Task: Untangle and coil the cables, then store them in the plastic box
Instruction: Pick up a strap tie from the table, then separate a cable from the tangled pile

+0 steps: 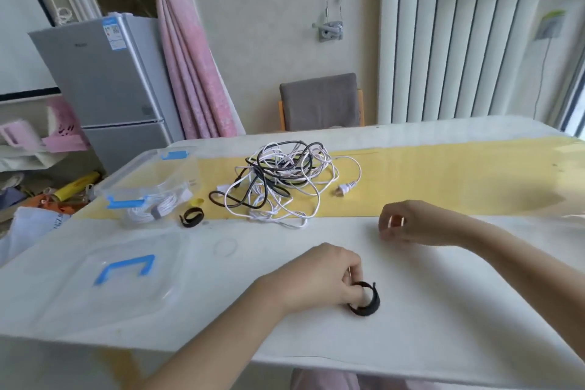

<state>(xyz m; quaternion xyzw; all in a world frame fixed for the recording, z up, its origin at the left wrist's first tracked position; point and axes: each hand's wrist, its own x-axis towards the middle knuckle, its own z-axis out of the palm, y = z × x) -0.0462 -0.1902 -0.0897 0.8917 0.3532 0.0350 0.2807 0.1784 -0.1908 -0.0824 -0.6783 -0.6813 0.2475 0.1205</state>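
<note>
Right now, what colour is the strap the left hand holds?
Black strap, pinched by the left hand; head view.

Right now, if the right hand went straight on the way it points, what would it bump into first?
The right hand would probably meet the tangled pile of white and black cables, near white loops first. Depth is unclear.

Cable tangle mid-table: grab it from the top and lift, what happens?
Likely floppy: the cable tangle is loose thin loops, so it should sag and stretch rather than lift as one clump. Probably light, though the white plug lying out on its lead would trail and swing. Black and white strands interlace, so pulling one likely drags the rest.
</note>
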